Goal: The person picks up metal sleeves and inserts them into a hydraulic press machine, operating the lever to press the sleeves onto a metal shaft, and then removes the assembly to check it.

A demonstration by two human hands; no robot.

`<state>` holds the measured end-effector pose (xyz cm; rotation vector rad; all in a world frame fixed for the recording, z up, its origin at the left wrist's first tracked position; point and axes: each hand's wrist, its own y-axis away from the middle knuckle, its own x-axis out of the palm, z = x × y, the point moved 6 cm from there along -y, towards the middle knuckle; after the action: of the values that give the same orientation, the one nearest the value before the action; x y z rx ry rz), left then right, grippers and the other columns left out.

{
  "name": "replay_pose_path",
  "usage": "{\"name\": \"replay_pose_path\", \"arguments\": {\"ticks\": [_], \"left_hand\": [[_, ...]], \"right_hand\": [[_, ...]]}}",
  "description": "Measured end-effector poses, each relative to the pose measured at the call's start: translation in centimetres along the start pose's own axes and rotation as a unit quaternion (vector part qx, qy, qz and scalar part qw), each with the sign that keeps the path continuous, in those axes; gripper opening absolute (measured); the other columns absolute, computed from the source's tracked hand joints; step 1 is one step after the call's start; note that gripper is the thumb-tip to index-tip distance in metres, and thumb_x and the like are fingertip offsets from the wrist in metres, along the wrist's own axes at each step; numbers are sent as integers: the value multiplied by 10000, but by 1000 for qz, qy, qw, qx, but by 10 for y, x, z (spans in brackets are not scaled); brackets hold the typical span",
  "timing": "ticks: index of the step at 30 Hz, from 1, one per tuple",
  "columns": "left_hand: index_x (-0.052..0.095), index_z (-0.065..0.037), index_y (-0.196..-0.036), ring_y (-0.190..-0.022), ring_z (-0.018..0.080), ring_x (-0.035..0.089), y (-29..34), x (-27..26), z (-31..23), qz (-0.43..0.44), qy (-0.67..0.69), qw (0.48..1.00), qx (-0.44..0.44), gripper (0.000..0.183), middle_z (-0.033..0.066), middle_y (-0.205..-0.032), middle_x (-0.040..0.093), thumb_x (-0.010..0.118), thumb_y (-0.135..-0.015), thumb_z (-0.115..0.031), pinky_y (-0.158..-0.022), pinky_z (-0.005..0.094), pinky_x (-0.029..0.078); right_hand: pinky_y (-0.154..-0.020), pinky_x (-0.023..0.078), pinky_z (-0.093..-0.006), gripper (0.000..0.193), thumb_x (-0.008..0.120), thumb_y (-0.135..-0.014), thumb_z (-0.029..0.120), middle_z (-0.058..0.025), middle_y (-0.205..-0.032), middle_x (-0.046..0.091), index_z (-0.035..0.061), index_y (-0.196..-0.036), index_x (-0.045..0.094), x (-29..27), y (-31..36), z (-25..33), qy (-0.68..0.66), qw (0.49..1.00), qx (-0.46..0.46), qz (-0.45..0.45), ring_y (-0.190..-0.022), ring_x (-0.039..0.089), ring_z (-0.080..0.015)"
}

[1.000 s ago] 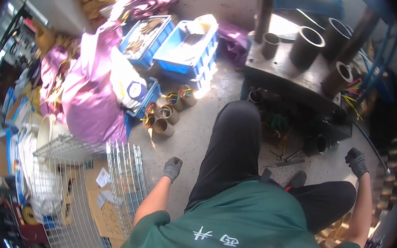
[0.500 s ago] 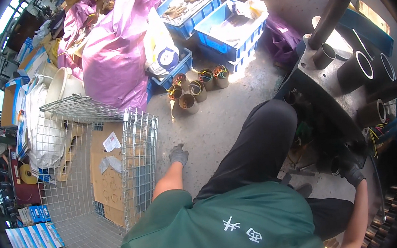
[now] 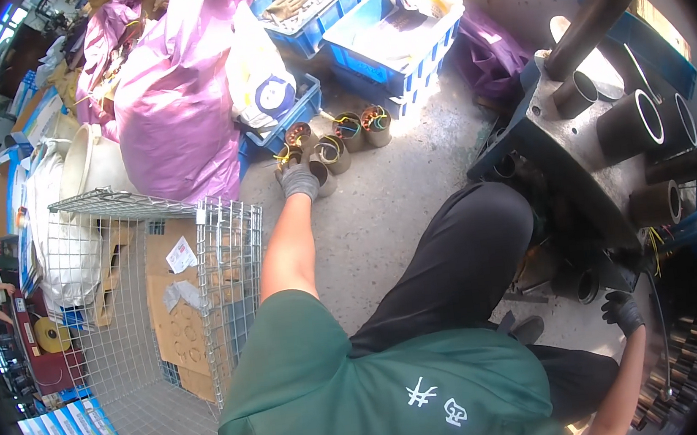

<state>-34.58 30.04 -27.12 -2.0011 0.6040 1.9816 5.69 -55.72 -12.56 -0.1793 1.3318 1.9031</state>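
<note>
My left hand, in a grey glove, reaches to a cluster of short metal cylinders on the floor. Its fingers are spread at the nearest ones, and it hides part of them; whether it presses on any cannot be made out. Copper windings and yellow wires show in a cylinder at the cluster's right and in another beside my hand. At the lower right, my gloved right hand is empty with its fingers apart. Close to it, under the machine, lies a dark metal tube.
A wire cage with cardboard inside stands left of my arm. Blue crates and a purple sack are beyond the cylinders. At right a machine table carries several tubes. Many metal tubes are stacked at lower right.
My left hand has moved forward from above the bare floor to the cylinders. My right hand has come away from the dark tube under the machine, and its fingers now show apart.
</note>
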Motion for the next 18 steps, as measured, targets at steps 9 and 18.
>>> {"name": "replay_pose_path", "arguments": {"ticks": [9, 18], "left_hand": [[527, -326, -1481, -1335, 372, 574, -49, 37, 3, 293, -19, 955, 41, 573, 172, -1432, 598, 649, -942, -179, -1109, 481, 479], [671, -121, -1300, -1236, 349, 643, -54, 49, -16, 125, -18, 992, -4, 328, 192, -1333, 652, 561, -994, -160, -1012, 444, 527]], "right_hand": [[-510, 534, -359, 376, 611, -893, 4, -167, -877, 733, -20, -1267, 596, -1, -14, -21, -40, 998, 17, 51, -592, 687, -264], [-527, 539, -341, 362, 563, -918, 1, -165, -895, 738, -19, -1278, 592, -5, -13, -24, -16, 999, 33, 24, -624, 696, -251]]}}
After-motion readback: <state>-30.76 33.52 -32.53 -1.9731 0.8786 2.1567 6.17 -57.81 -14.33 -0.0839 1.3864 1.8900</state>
